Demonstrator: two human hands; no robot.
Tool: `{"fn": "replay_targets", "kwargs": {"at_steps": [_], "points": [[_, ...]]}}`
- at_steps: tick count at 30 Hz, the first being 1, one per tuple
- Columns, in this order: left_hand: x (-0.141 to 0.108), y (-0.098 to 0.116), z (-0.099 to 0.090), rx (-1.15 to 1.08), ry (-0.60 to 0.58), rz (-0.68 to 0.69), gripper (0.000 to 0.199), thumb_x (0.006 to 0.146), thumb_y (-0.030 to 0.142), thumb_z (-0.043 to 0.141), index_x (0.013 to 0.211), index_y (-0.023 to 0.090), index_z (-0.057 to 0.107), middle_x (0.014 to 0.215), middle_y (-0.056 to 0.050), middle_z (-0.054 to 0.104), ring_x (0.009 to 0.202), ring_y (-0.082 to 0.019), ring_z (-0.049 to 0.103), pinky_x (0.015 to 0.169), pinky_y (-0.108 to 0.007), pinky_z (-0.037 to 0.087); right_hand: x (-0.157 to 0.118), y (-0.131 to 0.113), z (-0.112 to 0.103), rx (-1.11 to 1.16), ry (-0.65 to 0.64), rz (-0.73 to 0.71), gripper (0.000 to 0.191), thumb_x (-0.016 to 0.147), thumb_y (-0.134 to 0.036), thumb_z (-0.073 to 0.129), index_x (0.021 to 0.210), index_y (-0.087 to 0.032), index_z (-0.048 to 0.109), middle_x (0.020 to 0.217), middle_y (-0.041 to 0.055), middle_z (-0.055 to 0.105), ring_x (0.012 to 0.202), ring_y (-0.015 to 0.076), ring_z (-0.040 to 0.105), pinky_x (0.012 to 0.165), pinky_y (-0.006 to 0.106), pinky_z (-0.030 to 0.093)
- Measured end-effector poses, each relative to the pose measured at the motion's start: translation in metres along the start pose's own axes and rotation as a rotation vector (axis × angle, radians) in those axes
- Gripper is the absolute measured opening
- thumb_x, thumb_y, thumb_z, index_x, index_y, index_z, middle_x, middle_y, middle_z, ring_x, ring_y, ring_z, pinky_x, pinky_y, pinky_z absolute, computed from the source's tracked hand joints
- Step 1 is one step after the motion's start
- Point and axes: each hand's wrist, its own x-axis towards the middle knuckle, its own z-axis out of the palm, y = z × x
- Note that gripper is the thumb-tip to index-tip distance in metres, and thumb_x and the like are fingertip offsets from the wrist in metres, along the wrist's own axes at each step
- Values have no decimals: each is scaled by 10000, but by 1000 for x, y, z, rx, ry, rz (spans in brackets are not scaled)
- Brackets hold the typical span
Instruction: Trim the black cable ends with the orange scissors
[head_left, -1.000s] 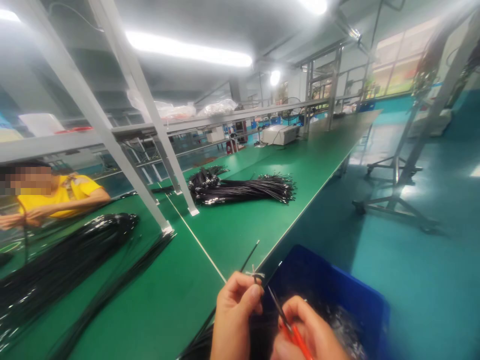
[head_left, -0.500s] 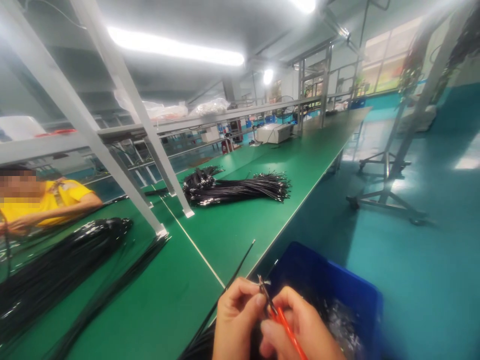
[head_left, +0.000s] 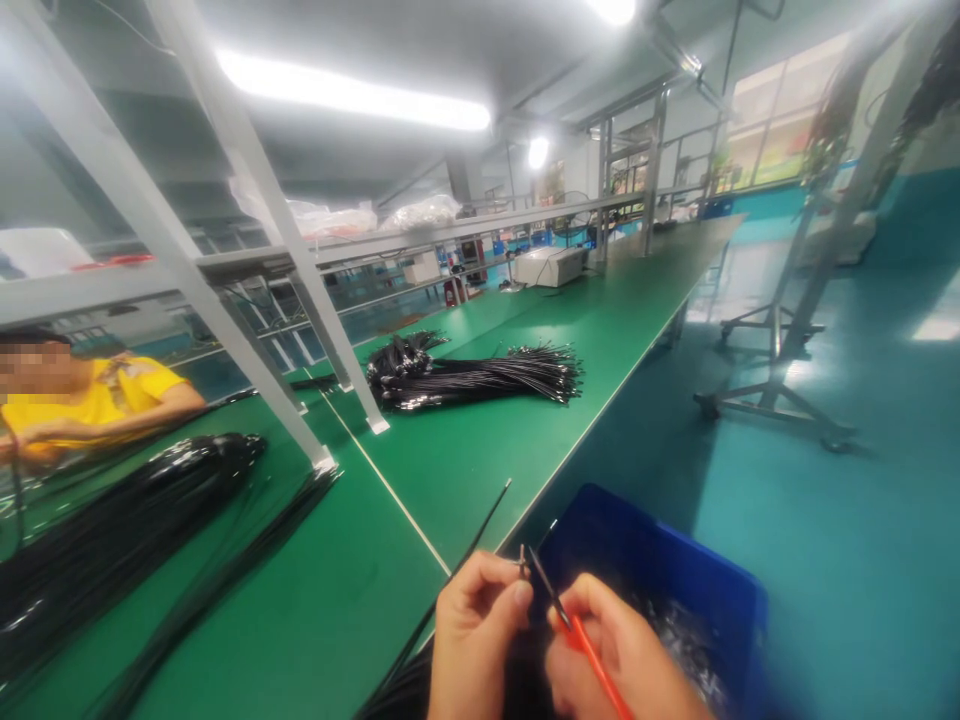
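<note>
Near the bottom centre, my left hand [head_left: 480,625] pinches the end of a black cable, with a small bare tip [head_left: 522,558] rising between thumb and forefinger. Just right of it, my right hand [head_left: 607,645] is wrapped round a red-handled tool [head_left: 592,660]. The tool's dark, pointed end lies beside the cable tip with a small gap between them. Another black cable [head_left: 480,530] runs up past my left hand over the table edge. Dark cables lie below my hands, partly hidden by them.
A blue bin [head_left: 667,540] holding clear scraps stands at right below the green table [head_left: 420,470]. Black cable bundles [head_left: 487,380] lie mid-table and at left. White frame posts [head_left: 330,330] rise from the tabletop. A person in yellow [head_left: 142,390] sits at far left.
My right hand and the red-handled tool have moved slightly right, away from the cable tip, which the tool overlapped before. My left hand is nearly unmoved.
</note>
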Motion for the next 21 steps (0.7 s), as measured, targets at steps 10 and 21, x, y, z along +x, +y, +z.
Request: {"fn": "replay_targets", "kwargs": {"at_steps": [10,21], "points": [[0,-3,2,84,-36,90,75,653,178,759,625,174,690,611,11,618,571,-131,557,538,-196,447,-1,0,-3,-79,-2,24,210,655,-260,638,698,-227,435,414,-99,523,339,46,353,363,169,220],[-3,-9,3,189,-18,107,70,682,181,727,632,181,678,621,1,628,610,-160,569,577,-220,449,-2,-6,-6,-128,-52,55,250,707,-383,620,731,-225,427,463,-45,610,315,34,384,313,138,204]]}}
